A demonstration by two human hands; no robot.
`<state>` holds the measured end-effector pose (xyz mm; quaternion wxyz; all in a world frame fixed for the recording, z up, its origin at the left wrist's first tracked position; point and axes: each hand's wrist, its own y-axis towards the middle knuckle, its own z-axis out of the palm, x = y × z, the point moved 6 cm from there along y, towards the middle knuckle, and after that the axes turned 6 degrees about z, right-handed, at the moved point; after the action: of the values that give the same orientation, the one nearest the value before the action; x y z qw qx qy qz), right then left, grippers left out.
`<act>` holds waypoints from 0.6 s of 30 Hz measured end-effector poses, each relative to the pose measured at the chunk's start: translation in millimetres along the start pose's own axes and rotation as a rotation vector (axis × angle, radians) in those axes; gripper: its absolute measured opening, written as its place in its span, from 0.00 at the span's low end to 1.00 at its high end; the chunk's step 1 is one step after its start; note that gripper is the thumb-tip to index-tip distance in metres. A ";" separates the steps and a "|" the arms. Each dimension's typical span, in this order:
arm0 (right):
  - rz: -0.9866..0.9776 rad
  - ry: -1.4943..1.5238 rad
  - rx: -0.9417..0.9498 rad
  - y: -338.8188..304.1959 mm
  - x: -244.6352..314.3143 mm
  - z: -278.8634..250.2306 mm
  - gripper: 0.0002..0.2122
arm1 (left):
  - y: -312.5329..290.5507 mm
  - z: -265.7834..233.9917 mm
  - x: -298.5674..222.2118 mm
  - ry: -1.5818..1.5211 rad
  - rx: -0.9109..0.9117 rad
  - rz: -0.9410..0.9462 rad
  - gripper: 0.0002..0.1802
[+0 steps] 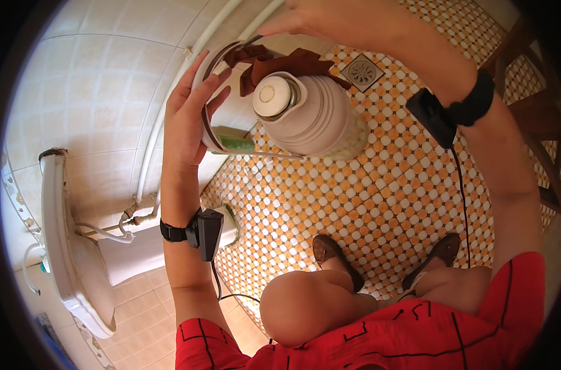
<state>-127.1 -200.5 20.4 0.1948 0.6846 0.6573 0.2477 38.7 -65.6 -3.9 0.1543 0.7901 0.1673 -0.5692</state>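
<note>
A pale vacuum flask (317, 120) with a white round stopper (272, 95) stands tilted in my view on the tiled floor. On its left a thin, pale, brown-edged carrying handle (207, 132) bows outward. My left hand (191, 114) has its fingers curled over this handle, somewhat spread. Brown cloth (286, 65) lies bunched against the flask's far side, and a fold of it reaches the handle's upper end. My right hand (311, 18) is over that upper end, a finger stretched out to the left; the top edge of the picture cuts part of it off.
A metal floor drain (362, 73) lies beyond the flask. White pipes (154, 123) run along the tiled wall at left, above a white washbasin (71, 246) on a pedestal. Brown wooden furniture (539, 111) stands at right. My shoes (336, 259) are planted below the flask.
</note>
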 end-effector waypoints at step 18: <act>0.432 0.335 -0.024 -61.4 -10.7 42.1 0.16 | 7.4 -8.9 9.7 -0.140 0.019 -0.060 0.27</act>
<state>-151.5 -205.0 -50.6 0.0343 0.7562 0.5159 0.4010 52.4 -67.5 -10.0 0.1412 0.7444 0.1742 -0.6290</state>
